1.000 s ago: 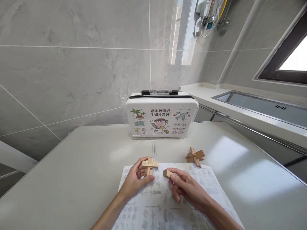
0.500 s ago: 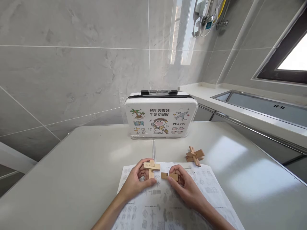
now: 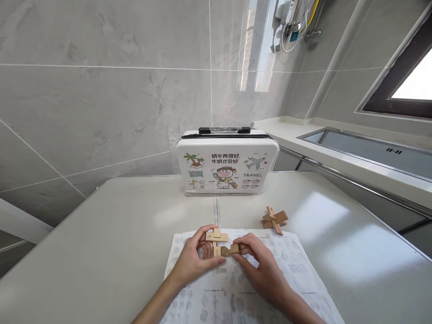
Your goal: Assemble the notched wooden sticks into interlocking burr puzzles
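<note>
My left hand [image 3: 194, 258] is closed round a pale wooden cross of interlocked puzzle bars [image 3: 216, 240], held just above a printed instruction sheet [image 3: 286, 265]. My right hand [image 3: 261, 265] pinches a darker notched wooden bar [image 3: 231, 250] and holds its end against the lower part of the cross. Both hands meet over the sheet's top edge. A second, assembled wooden cross puzzle [image 3: 274, 219] lies on the table to the right, beyond the sheet's corner.
A small white cartoon suitcase [image 3: 226, 164] wrapped in plastic stands at the table's back edge against the grey tiled wall. A counter with a sunken sink [image 3: 364, 150] runs along the right. The grey table [image 3: 111, 234] has a seam down its middle.
My right hand has brought the darker bar leftwards until it touches the cross in my left hand; the cross has turned slightly. The other puzzle has not moved.
</note>
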{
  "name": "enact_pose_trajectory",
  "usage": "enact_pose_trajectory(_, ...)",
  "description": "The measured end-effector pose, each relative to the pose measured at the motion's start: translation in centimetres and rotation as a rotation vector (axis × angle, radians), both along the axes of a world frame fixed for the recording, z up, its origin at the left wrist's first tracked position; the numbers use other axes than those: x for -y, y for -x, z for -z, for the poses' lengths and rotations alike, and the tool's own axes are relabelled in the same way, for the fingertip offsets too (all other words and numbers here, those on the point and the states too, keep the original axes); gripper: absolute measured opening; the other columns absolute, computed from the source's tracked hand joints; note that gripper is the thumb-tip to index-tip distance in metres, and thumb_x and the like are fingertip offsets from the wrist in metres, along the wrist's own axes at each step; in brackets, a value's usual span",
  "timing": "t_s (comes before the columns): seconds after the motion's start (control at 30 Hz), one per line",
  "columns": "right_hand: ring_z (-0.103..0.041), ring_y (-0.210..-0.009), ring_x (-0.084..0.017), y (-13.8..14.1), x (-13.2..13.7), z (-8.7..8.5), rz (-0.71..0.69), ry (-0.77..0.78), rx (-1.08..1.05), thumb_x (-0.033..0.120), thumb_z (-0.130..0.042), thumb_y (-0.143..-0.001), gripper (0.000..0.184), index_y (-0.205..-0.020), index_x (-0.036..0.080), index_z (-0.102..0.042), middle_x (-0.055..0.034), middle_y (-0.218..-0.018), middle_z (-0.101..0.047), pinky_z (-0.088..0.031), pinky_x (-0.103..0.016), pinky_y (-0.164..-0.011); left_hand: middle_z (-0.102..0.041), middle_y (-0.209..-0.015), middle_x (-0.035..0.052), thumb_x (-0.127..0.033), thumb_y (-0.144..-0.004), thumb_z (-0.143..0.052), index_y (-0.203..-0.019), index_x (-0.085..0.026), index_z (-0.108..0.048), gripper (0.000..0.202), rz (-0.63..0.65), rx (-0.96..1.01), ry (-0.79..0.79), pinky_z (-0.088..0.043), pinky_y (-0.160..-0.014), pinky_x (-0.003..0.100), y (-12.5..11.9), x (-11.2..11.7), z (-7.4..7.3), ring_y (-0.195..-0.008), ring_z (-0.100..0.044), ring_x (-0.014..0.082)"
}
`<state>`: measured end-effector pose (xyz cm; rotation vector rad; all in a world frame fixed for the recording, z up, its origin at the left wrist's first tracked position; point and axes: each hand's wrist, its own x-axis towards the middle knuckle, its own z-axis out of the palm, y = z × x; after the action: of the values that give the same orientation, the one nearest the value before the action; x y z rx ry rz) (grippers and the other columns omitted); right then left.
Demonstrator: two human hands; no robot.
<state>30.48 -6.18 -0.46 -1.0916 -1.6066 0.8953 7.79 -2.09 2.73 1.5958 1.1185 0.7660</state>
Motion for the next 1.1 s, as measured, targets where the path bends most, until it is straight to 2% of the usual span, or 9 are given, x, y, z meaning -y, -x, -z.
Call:
enact_pose_trajectory(0.07,-0.067,-0.096,-0.024,0.1,0.0,0.0,0.022,-0.035,0.011,0.027,-0.061,-0.102,0.012,-0.113,0.027,-0.067,-0.0076,-0.108,-0.065,-0.060,-0.037,-0.084,-0.067,-0.090,-0.0005,-0.048,-0.071,-0.090,-0.135,-0.026,-0.060,0.074,0.005,-0.073,-0.043,-0.046,-0.073,0.027,-0.1,0.1,-0.1,-0.079,-0.059,0.0189)
enact_pose_trajectory(0.2,-0.067,-0.094,-0.023,0.1,0.2,0.2,0.036,-0.146,0.072,0.025,-0.062,-0.102,0.013,-0.113,0.027,-0.068,-0.0084,-0.109,-0.063,-0.060,-0.038,-0.081,-0.054,-0.075,-0.0066,-0.051,-0.072,-0.090,-0.135,-0.027,-0.060,0.074,0.037,-0.154,-0.073,-0.038,-0.062,0.024,-0.3,0.4,-0.1,-0.064,-0.045,0.0137)
enact_pose_trajectory(0.3,-0.066,-0.085,-0.021,0.2,0.3,0.4,0.038,-0.221,0.101,0.022,-0.062,-0.102,0.014,-0.114,0.026,-0.068,-0.0071,-0.104,-0.063,-0.060,-0.036,-0.075,-0.048,-0.071,-0.0088,-0.048,-0.073,-0.089,-0.135,-0.028,-0.059,0.071,0.077,-0.158,-0.083,-0.034,-0.060,0.024,-0.5,0.5,-0.2,-0.062,-0.040,0.0125)
enact_pose_trajectory(0.4,-0.066,-0.083,-0.020,0.3,0.4,0.5,0.022,-0.264,0.111,0.019,-0.061,-0.102,0.017,-0.116,0.026,-0.067,-0.0070,-0.104,-0.063,-0.060,-0.035,-0.074,-0.046,-0.070,-0.0094,-0.048,-0.071,-0.091,-0.131,-0.029,-0.062,0.069,0.104,-0.191,-0.126,-0.035,-0.062,0.024,-0.6,0.7,-0.3,-0.064,-0.040,0.0126)
enact_pose_trajectory(0.53,-0.066,-0.084,-0.020,0.4,0.5,0.5,0.012,-0.296,0.131,0.015,-0.060,-0.102,0.020,-0.117,0.025,-0.067,-0.0075,-0.104,-0.062,-0.060,-0.034,-0.074,-0.054,-0.076,-0.0071,-0.053,-0.070,-0.092,-0.128,-0.029,-0.064,0.069,0.126,-0.207,-0.178,-0.039,-0.065,0.025,-0.5,0.6,-0.3,-0.067,-0.042,0.0130)
enact_pose_trajectory(0.67,-0.067,-0.085,-0.020,0.5,0.6,0.5,0.011,-0.313,0.146,0.015,-0.060,-0.102,0.021,-0.118,0.025,-0.066,-0.0079,-0.105,-0.062,-0.061,-0.034,-0.075,-0.065,-0.093,-0.0022,-0.052,-0.067,-0.095,-0.128,-0.029,-0.064,0.072,0.143,-0.207,-0.249,-0.045,-0.072,0.027,-0.3,0.4,0.1,-0.073,-0.049,0.0145)
enact_pose_trajectory(0.83,-0.069,-0.086,-0.020,0.4,0.7,0.4,0.030,-0.339,0.173,0.015,-0.060,-0.102,0.023,-0.121,0.025,-0.066,-0.0084,-0.106,-0.063,-0.062,-0.034,-0.075,-0.059,-0.098,-0.0012,-0.049,-0.067,-0.096,-0.131,-0.032,-0.063,0.074,0.149,-0.229,-0.296,-0.044,-0.069,0.027,-0.1,0.4,0.6,-0.073,-0.047,0.0143)
enact_pose_trajectory(1.1,-0.071,-0.089,-0.022,0.7,0.9,0.3,0.072,-0.389,0.194,0.015,-0.061,-0.102,0.020,-0.118,0.024,-0.067,-0.0084,-0.102,-0.065,-0.063,-0.032,-0.074,-0.058,-0.108,0.0020,-0.051,-0.065,-0.097,-0.132,-0.033,-0.062,0.078,0.174,-0.200,-0.286,-0.045,-0.068,0.027,-0.1,0.4,0.7,-0.076,-0.049,0.0154)
